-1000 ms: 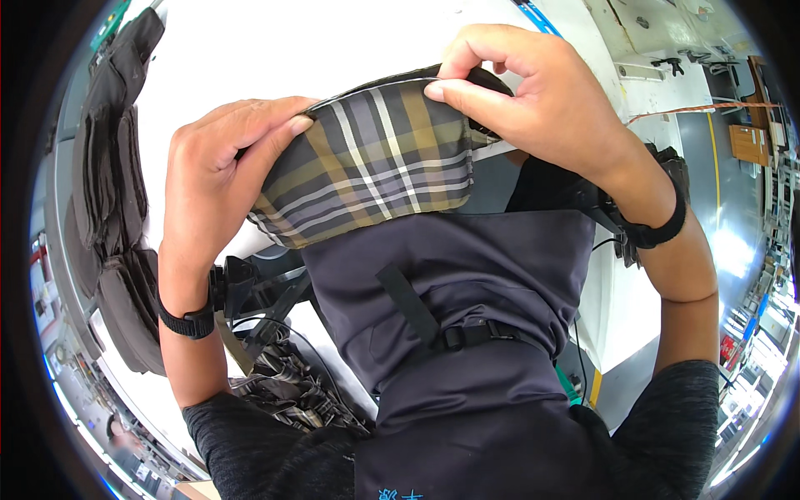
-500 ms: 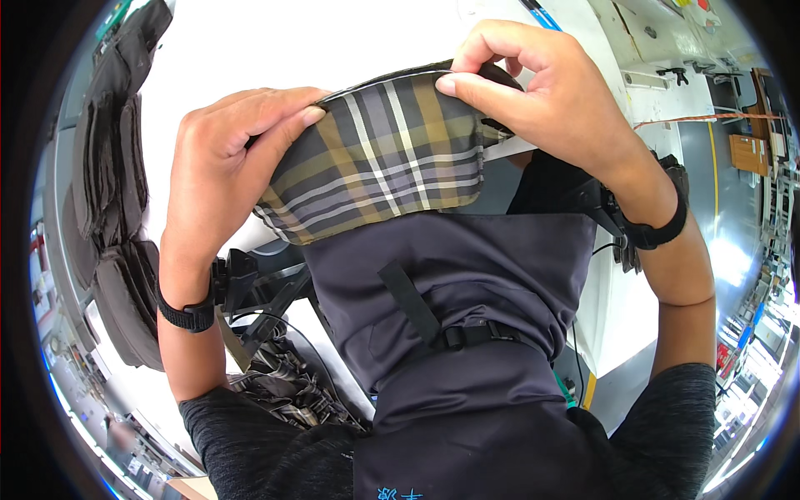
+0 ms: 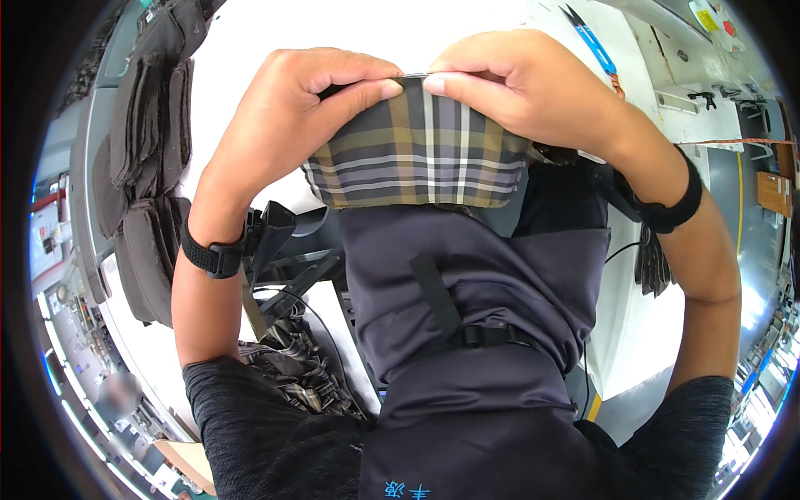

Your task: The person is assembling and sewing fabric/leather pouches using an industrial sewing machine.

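Observation:
A plaid piece of fabric point(image 3: 417, 158) in olive, grey and white hangs from both hands, above my dark apron. My left hand point(image 3: 312, 96) pinches its top edge between thumb and fingers. Close beside it, my right hand point(image 3: 517, 83) pinches the same edge, leaving only a small gap between the two thumb tips. The fabric's lower edge hangs near the top of the apron point(image 3: 467, 275). What lies behind the cloth is hidden.
Stacks of dark folded fabric pieces point(image 3: 137, 125) line the left of the white table point(image 3: 250, 33). Blue thread snips point(image 3: 593, 46) lie at the far right. A heap of plaid cloth point(image 3: 296, 367) sits low on the left, near black machine parts point(image 3: 279, 242).
My left hand has slid rightward along the fabric's top edge, close to the right hand. The fabric now hangs more level, and the snips show more fully as the view has shifted.

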A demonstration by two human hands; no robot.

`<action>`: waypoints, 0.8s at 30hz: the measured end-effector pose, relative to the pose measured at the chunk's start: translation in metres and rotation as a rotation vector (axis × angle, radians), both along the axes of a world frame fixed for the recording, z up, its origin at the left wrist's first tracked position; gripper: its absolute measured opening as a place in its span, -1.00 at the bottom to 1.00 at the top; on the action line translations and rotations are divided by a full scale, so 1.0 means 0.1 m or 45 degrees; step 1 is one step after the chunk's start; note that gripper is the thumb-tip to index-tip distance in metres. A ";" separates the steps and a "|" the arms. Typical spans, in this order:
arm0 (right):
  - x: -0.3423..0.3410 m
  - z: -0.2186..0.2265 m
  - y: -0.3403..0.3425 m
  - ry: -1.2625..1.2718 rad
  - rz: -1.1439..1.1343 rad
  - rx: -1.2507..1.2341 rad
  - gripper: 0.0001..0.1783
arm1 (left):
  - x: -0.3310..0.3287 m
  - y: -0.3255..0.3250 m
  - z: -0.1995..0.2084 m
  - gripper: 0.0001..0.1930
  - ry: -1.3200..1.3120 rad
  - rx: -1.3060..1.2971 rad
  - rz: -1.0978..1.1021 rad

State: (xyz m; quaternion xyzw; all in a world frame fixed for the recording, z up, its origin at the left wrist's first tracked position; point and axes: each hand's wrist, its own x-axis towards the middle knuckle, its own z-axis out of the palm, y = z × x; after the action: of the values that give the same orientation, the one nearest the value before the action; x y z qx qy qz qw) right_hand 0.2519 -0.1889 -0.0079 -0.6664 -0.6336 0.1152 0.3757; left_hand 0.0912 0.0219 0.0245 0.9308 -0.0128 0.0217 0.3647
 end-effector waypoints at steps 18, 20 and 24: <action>0.09 0.55 -0.39 1.125 -0.512 0.204 -0.75 | 1.38 0.23 0.76 -0.74 -0.449 0.303 -0.305; 0.15 0.50 -0.37 1.390 -0.454 0.242 -0.72 | 1.49 0.23 0.77 -0.66 -0.225 0.260 -0.303; 0.21 0.36 -0.26 1.368 -0.528 0.309 -0.71 | 1.53 0.10 0.77 -0.62 -0.359 0.191 -0.139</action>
State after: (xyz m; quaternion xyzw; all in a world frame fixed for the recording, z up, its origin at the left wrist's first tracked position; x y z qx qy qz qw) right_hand 0.2726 -0.2145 0.0277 -0.5769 -0.2193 0.2876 0.7324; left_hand 0.2442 0.0317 0.1013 0.9411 -0.1161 0.1312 0.2893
